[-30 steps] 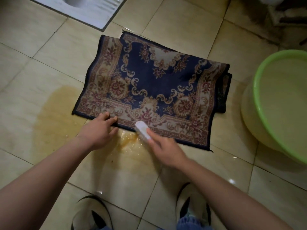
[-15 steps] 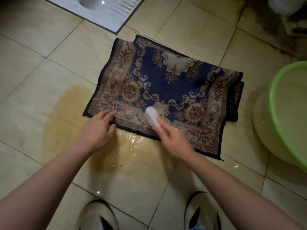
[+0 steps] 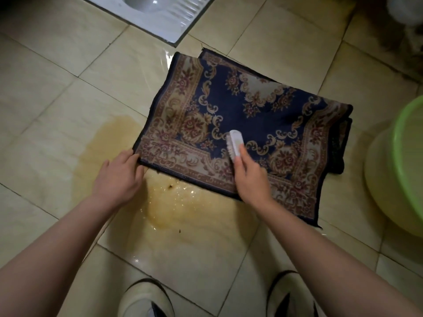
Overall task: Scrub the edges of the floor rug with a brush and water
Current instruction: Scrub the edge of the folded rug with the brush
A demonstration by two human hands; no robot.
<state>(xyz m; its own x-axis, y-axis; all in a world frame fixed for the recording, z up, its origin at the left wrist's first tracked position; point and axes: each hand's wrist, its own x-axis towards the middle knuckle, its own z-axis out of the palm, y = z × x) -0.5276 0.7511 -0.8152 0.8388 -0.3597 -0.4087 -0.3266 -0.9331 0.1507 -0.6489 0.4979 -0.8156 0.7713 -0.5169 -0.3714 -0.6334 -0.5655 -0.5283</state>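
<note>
The floor rug (image 3: 263, 106), dark blue with a tan and red floral border, lies on the tiled floor (image 3: 57, 92), its right end folded under so that a second layer shows along that side. The right hand (image 3: 250, 179) grips a white brush (image 3: 234, 145) with fingers curled round its back end; the brush points away from the person and sits bristles-down on the rug, a little inside the near border where the blue field meets the tan band. The left hand (image 3: 119, 177) lies flat with its fingers close together, the tips resting on the rug's near left corner and the thumb spread out to the side over the tile. A puddle of brownish water (image 3: 183, 207) spreads from under the rug's near edge toward the person, and a paler stain (image 3: 109, 138) reaches out to the left of the rug. A green basin (image 3: 407, 156) stands at the right edge of the view, just beside the rug's folded end. A white squat toilet (image 3: 160, 12) is set into the floor beyond the rug. Two pale shoes (image 3: 146, 300) show at the bottom
</note>
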